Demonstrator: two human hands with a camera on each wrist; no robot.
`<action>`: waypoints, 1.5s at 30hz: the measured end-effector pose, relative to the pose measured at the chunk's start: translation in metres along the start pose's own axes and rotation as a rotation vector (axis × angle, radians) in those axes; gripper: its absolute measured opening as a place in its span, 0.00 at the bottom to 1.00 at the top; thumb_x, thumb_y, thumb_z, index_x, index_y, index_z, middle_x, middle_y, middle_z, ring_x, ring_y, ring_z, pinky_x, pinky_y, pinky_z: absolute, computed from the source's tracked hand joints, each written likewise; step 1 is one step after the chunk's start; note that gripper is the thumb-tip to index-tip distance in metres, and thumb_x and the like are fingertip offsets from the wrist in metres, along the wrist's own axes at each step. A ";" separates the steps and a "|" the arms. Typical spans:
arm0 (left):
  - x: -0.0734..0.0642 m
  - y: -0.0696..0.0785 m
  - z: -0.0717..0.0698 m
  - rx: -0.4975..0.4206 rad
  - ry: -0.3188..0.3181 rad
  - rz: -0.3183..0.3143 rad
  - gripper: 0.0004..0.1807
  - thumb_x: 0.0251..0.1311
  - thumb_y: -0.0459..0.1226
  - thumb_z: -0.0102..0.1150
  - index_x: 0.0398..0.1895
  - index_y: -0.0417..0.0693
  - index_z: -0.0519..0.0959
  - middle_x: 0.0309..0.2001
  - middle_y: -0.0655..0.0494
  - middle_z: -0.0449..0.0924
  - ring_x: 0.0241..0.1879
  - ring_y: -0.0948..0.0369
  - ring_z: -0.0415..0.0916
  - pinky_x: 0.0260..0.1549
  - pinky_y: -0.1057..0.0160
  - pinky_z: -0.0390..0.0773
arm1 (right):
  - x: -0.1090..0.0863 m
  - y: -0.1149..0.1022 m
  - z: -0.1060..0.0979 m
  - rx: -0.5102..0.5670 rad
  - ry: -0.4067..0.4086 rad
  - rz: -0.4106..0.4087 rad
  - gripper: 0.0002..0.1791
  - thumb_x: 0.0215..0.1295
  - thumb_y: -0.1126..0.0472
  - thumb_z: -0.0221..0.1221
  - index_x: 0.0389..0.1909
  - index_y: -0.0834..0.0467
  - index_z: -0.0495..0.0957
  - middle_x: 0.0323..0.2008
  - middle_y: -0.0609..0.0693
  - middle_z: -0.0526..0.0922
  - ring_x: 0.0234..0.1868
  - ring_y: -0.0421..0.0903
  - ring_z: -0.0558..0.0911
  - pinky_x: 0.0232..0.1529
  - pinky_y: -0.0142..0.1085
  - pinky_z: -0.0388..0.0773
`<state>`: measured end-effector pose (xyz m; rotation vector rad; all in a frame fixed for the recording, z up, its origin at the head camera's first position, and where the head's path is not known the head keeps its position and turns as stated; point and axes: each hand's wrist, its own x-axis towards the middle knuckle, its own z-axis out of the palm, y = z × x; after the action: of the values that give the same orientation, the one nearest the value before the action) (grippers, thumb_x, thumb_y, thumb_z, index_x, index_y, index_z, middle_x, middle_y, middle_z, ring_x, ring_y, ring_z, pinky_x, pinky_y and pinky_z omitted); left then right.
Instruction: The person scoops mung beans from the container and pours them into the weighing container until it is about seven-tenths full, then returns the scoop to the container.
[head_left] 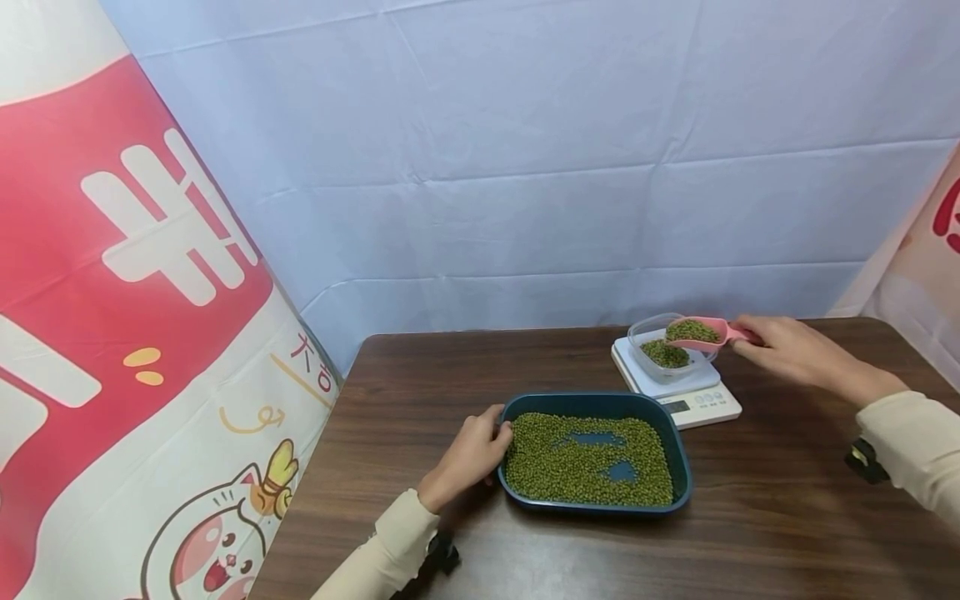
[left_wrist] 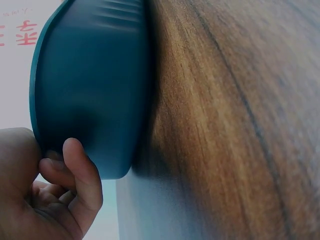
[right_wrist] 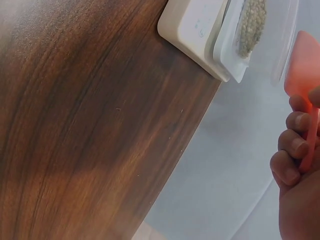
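My right hand [head_left: 787,352] grips the handle of a pink scoop [head_left: 726,330] loaded with green beans [head_left: 692,331]. The scoop is over the rim of a clear plastic container [head_left: 637,340], which has more beans in its bottom. That container stands on a white kitchen scale [head_left: 708,403]. In the right wrist view, fingers [right_wrist: 295,145] wrap the scoop's handle. My left hand [head_left: 471,450] holds the left rim of a dark blue tray [head_left: 600,505] spread with green beans. Seen from the left wrist, the thumb and fingers pinch the tray's wall [left_wrist: 95,75].
Everything stands on a dark wood table [head_left: 420,375]. Behind its far edge hangs a pale cloth backdrop [head_left: 480,208], and a printed red and white banner [head_left: 150,250] hangs at the left. Two bare patches show the tray's floor among the beans.
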<state>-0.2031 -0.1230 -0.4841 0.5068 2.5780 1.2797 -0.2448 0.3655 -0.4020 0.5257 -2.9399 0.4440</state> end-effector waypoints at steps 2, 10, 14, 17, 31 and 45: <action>0.000 0.000 0.000 0.002 -0.001 0.000 0.27 0.83 0.39 0.46 0.79 0.37 0.66 0.15 0.58 0.73 0.06 0.61 0.73 0.08 0.60 0.80 | 0.000 0.001 -0.001 -0.003 -0.010 0.002 0.12 0.76 0.62 0.61 0.52 0.67 0.81 0.28 0.45 0.74 0.29 0.41 0.69 0.30 0.33 0.64; 0.000 0.000 0.000 0.000 -0.003 0.001 0.28 0.83 0.40 0.46 0.80 0.38 0.65 0.14 0.58 0.72 0.07 0.58 0.74 0.08 0.59 0.81 | 0.001 0.002 -0.007 -0.034 -0.074 0.033 0.16 0.78 0.61 0.60 0.55 0.70 0.79 0.30 0.47 0.76 0.32 0.44 0.72 0.32 0.37 0.67; 0.001 -0.001 0.000 -0.003 0.000 0.004 0.27 0.83 0.40 0.46 0.79 0.39 0.66 0.14 0.58 0.72 0.07 0.58 0.75 0.08 0.58 0.81 | 0.001 0.002 -0.009 -0.045 -0.090 0.042 0.18 0.78 0.60 0.59 0.57 0.70 0.79 0.31 0.48 0.79 0.33 0.45 0.73 0.33 0.40 0.69; 0.001 -0.002 0.000 -0.001 0.001 0.008 0.27 0.83 0.39 0.46 0.79 0.39 0.66 0.14 0.57 0.73 0.07 0.58 0.75 0.08 0.58 0.82 | 0.001 0.001 -0.010 -0.049 -0.092 0.041 0.17 0.77 0.60 0.60 0.56 0.69 0.79 0.31 0.47 0.78 0.33 0.45 0.73 0.33 0.40 0.69; 0.001 -0.002 0.000 -0.003 -0.006 0.007 0.28 0.83 0.39 0.46 0.80 0.38 0.65 0.14 0.58 0.71 0.07 0.59 0.74 0.08 0.58 0.81 | 0.003 0.004 -0.012 -0.065 -0.108 0.040 0.13 0.77 0.59 0.60 0.52 0.65 0.80 0.28 0.46 0.73 0.32 0.44 0.71 0.32 0.39 0.67; 0.001 -0.002 0.000 0.005 -0.001 0.008 0.27 0.83 0.39 0.46 0.79 0.39 0.66 0.14 0.57 0.72 0.06 0.60 0.74 0.08 0.58 0.81 | 0.004 -0.004 -0.019 -0.070 -0.133 0.035 0.09 0.78 0.59 0.59 0.47 0.61 0.80 0.26 0.45 0.68 0.29 0.43 0.68 0.30 0.37 0.63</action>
<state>-0.2039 -0.1233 -0.4856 0.5186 2.5809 1.2757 -0.2465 0.3666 -0.3826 0.5150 -3.0824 0.3206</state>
